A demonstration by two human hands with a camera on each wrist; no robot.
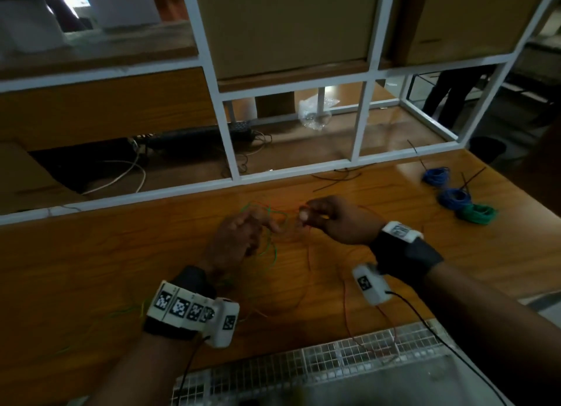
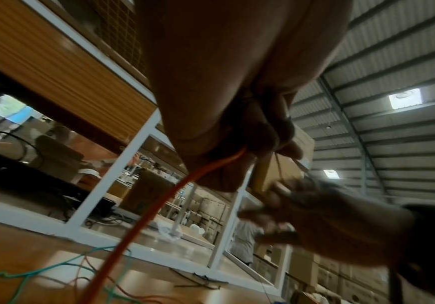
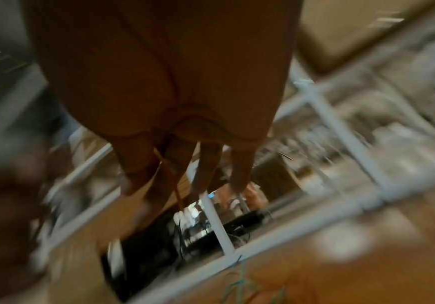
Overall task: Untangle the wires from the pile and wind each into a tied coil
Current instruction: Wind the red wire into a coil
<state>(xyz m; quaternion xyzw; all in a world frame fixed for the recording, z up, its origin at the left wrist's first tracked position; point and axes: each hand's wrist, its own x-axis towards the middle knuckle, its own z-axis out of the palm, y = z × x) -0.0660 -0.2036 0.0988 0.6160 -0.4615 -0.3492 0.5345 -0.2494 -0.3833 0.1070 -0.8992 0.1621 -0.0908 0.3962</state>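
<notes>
Thin orange wire (image 1: 309, 254) and green wire (image 1: 271, 248) lie tangled on the wooden table (image 1: 121, 254) between my hands. My left hand (image 1: 267, 223) hovers over the tangle with its fingers curled. In the left wrist view, the left hand (image 2: 271, 139) grips the orange wire (image 2: 159, 205), which hangs down to the table. My right hand (image 1: 306, 216) is raised just right of it, thumb and finger pinched together. The blurred right wrist view shows the right hand (image 3: 164, 174) pinching an orange strand (image 3: 171, 176).
Two blue coils (image 1: 435, 176) (image 1: 453, 197) and a green coil (image 1: 476, 213) sit at the table's right. Black ties (image 1: 337, 175) lie near the white frame (image 1: 291, 170) at the back. A wire mesh tray (image 1: 349, 354) stands at the near edge.
</notes>
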